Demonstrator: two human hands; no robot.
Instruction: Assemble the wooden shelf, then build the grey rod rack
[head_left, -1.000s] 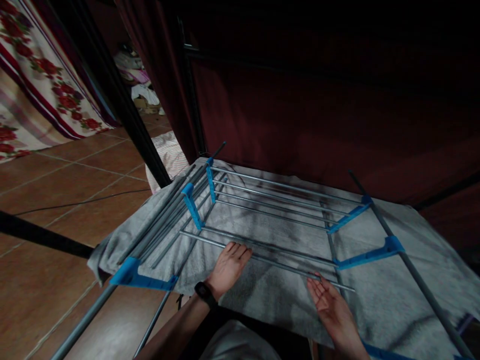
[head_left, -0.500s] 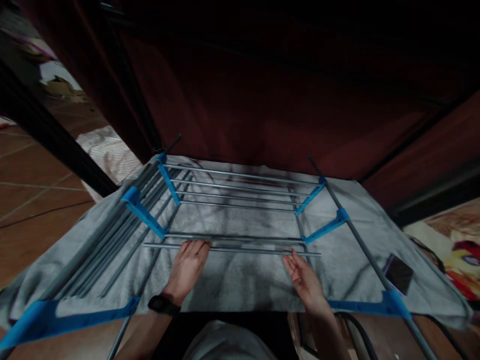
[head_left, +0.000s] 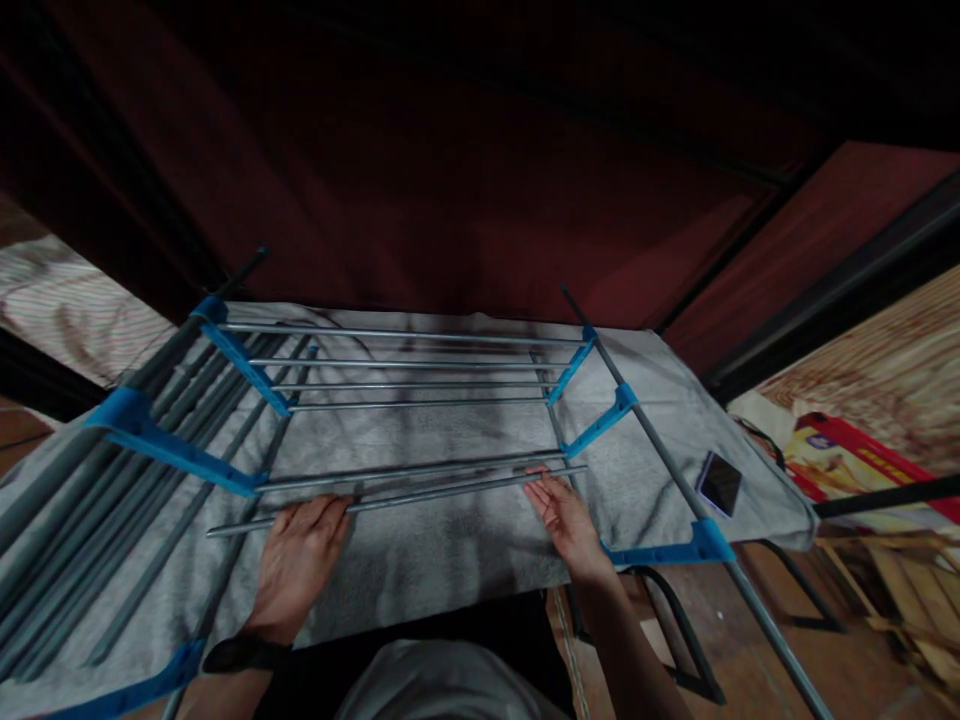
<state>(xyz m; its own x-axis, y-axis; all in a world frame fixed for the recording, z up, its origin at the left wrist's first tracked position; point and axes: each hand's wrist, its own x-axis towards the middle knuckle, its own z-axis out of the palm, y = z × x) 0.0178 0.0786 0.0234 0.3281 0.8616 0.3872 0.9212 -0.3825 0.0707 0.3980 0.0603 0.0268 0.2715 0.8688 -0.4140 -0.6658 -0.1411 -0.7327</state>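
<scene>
A grey drying rack with blue plastic brackets [head_left: 176, 455] lies flat on a grey towel [head_left: 450, 550] in the head view. A loose grey metal rod [head_left: 420, 492] lies across the towel in front of the rack's rails. My left hand [head_left: 296, 565] rests palm down with fingers stretched, its fingertips at the rod near its left part. My right hand [head_left: 566, 520] is open too, its fingertips touching the rod's right end. A dark watch [head_left: 244, 655] sits on my left wrist.
A dark phone [head_left: 720, 483] lies on the towel's right part, beyond the rack's side rail. A dark red fabric wall [head_left: 465, 200] rises behind the rack. Several loose grey rods [head_left: 90, 560] lie at the left. Tiled floor [head_left: 750, 620] and a printed bag show at the right.
The view has swung to the right. The loose rod has tilted, its left end nearer me now. Both hands stay flat at the rod, the left one lower and further left.
</scene>
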